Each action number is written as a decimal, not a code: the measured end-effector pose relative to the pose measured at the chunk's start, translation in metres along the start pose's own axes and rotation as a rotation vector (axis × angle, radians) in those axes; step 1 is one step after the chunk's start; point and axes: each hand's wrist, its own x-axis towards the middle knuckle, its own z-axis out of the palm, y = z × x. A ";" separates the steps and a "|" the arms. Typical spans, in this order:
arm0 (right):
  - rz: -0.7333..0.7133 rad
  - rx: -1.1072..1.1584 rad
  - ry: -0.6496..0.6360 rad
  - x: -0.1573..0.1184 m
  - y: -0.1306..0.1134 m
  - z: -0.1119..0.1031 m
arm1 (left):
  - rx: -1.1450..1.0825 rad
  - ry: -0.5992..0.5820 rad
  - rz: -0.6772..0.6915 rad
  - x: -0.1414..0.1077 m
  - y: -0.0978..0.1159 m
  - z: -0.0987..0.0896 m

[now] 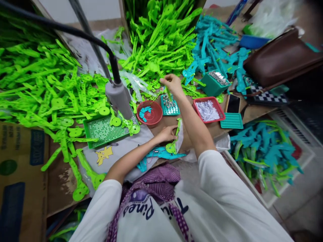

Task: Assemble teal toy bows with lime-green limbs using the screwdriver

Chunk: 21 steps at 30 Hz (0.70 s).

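Note:
My left hand (168, 133) is closed on a lime-green plastic part (171, 147) with a round disc at its lower end and a narrow arm rising past my fingers. Under it, close to my body, lies a blue plastic part (161, 153). Raised farther forward, my right hand (173, 84) has its fingers pinched together. A thin green plastic piece (168, 93), slightly blurred, hangs from them. Below that hand stands a teal tray of small metal parts (170, 109). A round red basket (159, 116) with small blue pieces sits left of the tray.
Heaped green parts (161, 37) fill the back and left, with blue parts (214, 37) at back right. A grey tool (118, 97) hangs over a green perforated tray (92, 141). At right are a red tray (222, 116), a teal box (214, 88), a phone (233, 103) and a brown bag (282, 60).

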 end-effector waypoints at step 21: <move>0.045 -0.248 0.137 -0.290 0.020 -0.087 | -0.341 -0.001 -0.103 -0.004 0.027 -0.017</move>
